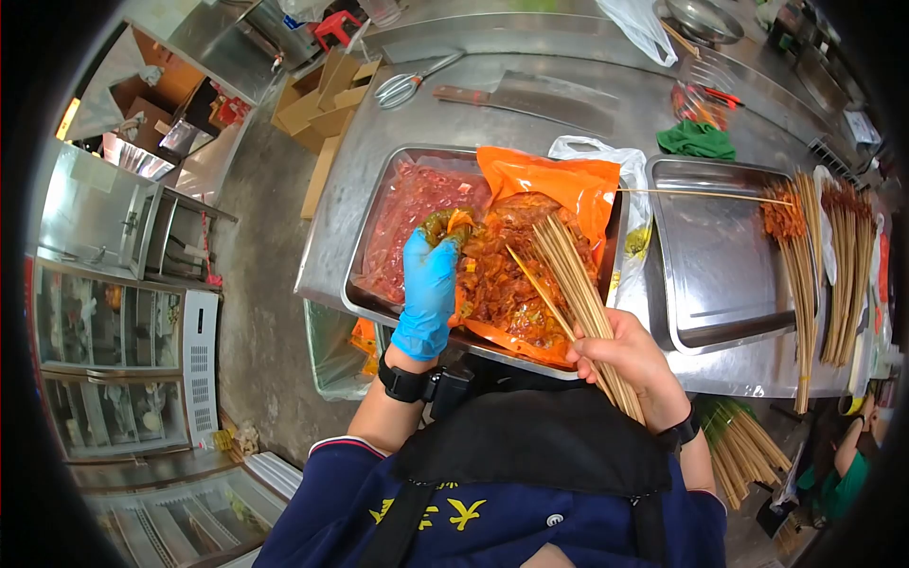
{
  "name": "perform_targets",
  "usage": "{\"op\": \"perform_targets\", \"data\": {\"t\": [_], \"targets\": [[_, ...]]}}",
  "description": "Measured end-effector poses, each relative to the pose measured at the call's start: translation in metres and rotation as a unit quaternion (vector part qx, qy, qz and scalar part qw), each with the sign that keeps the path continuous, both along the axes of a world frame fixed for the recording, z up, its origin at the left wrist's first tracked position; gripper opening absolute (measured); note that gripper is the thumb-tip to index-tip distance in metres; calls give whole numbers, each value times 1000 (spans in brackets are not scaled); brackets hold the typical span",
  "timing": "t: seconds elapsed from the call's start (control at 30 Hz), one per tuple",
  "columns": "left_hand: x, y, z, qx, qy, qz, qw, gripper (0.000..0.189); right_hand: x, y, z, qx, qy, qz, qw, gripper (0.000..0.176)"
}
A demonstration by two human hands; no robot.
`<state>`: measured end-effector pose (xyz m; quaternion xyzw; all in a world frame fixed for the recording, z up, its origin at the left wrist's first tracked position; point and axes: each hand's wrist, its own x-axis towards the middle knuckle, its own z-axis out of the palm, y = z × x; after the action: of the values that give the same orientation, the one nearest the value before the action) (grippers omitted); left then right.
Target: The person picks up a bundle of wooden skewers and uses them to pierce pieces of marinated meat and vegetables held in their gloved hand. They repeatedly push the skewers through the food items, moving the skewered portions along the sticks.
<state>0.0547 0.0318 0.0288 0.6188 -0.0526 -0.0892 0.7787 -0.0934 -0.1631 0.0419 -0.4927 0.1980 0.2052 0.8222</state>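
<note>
My left hand (428, 289), in a blue glove, pinches a dark greenish, sauce-coated piece of food (449, 225) over a metal tray (352, 284). A thick bundle of bamboo skewers (578, 270) is wrapped in the bare fingers of my right hand (627, 355). One skewer (540, 287) angles away from the bundle, its tip toward the left hand. Beneath both hands, red-brown marinated meat (516, 293) lies in an opened orange bag (559, 180). Pinkish-red raw meat (417, 204) fills the left part of the same tray.
To the right, a second metal tray (724, 327) has meat-loaded skewers (788, 222) along its right side. More loaded skewers (846, 275) lie beyond. A cleaver (544, 102), scissors (402, 87) and green cloth (696, 140) sit at the back. A lined bin (331, 355) stands below left.
</note>
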Motion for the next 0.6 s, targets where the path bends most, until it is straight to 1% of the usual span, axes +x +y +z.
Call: {"op": "perform_targets", "data": {"t": [0.1,0.2,0.33,0.43,0.5,0.53,0.6], "targets": [[-2,0,0,30,-3,-22,999,24,1,1,3,-3,5,-7,1000,12],[-3,-4,-2,13,-32,-43,998,24,1,0,2,-8,4,3,1000,12],[-3,-5,2,13,-28,-43,999,24,1,0,-1,-8,-4,17,1000,13],[-4,-8,7,22,-26,-19,999,24,1,0,1,-10,-1,18,1000,13],[-4,-9,7,-11,15,2,1000,24,1,0,0,-9,0,21,1000,13],[-3,-11,8,-11,15,2,1000,24,1,0,0,-9,1,25,1000,14],[-3,-15,11,-94,58,19,994,25,3,0,0,-15,-2,35,999,14]]}}
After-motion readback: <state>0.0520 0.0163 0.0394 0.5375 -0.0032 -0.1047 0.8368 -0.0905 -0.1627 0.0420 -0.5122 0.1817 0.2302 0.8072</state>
